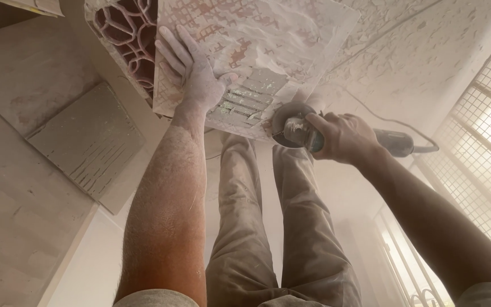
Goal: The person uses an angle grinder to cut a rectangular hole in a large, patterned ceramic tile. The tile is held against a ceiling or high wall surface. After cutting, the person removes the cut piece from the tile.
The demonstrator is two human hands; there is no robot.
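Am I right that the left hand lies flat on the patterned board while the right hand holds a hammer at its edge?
Not quite: in the head view the right hand holds an angle grinder, not a hammer. The left hand does lie flat on the patterned board.

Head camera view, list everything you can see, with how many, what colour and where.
Patterned tile: one, dusty white with reddish grid, top centre under the left hand.
Angle grinder: one, dark, at the tile's near edge, in the right hand.
Power cord: one, dark, running from the grinder to the right.
Lattice block: one, reddish, top left beside the tile.
Grooved slab: one, grey, left on the floor.
Window grille: one, pale, right side.
Legs: two, dusty trousers, centre.
Left hand: flat on the tile.
Right hand: gripping the grinder.
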